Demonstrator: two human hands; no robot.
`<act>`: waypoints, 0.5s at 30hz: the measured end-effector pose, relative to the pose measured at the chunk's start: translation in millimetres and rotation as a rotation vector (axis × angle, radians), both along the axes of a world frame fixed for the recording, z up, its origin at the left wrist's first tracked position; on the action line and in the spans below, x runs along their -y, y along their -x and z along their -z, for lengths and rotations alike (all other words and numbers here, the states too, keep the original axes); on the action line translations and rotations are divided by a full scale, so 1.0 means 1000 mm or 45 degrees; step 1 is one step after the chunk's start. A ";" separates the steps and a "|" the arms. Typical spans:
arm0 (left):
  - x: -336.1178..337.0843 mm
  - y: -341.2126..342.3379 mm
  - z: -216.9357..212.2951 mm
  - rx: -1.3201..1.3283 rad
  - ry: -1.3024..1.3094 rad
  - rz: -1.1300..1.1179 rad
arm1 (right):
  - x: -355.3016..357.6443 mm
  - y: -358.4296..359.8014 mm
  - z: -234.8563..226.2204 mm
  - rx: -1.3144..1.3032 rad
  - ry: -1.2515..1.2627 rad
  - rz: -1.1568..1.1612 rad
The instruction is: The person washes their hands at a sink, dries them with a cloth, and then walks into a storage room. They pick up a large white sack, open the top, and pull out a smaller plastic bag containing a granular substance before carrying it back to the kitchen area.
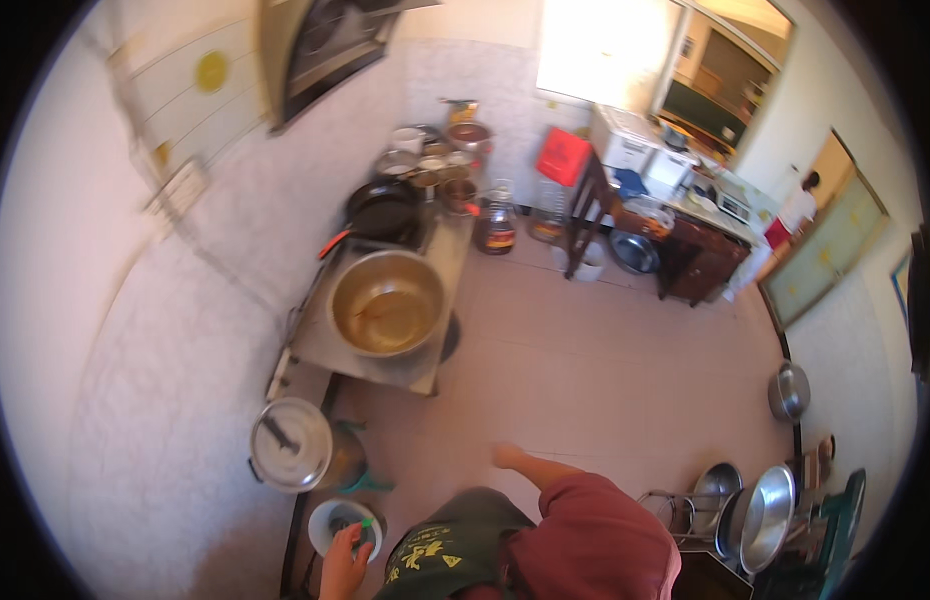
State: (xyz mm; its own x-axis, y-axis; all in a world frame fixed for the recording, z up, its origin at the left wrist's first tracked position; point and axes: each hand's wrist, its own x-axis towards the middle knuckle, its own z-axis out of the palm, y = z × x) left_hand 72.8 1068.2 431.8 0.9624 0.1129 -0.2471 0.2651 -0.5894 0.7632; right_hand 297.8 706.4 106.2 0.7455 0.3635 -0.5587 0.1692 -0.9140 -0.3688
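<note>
At the lower left my left hand [345, 562] is over a white bucket [320, 522] on the floor. Its fingers are bent, and a small bright green thing [366, 522] shows at the fingertips; its kind is not clear. Something dark lies inside the bucket, partly covered by the hand. My right hand [506, 456] is out in front of my body above the floor, touching nothing that I can see. It is small and blurred, so its fingers do not show. A dark green apron [430, 550] with yellow print covers my front, over a dark red sleeve.
A lidded metal pot [292, 445] stands beside the bucket. Ahead, a large metal basin [387, 303] and a black wok [383, 210] sit on a steel counter [385, 372]. Steel bowls [766, 520] lean at the right. Beyond a wooden desk [700, 262], a person [793, 215] stands by the door.
</note>
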 end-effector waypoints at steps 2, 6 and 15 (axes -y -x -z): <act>0.024 -0.074 -0.007 0.118 0.090 0.243 | 0.145 0.001 0.040 0.184 0.214 0.112; 0.059 -0.159 -0.033 0.034 0.004 0.441 | 0.219 0.038 0.013 -0.090 0.443 -0.294; 0.163 -0.364 0.018 0.085 0.068 1.055 | 0.258 0.171 0.023 -0.307 0.300 0.592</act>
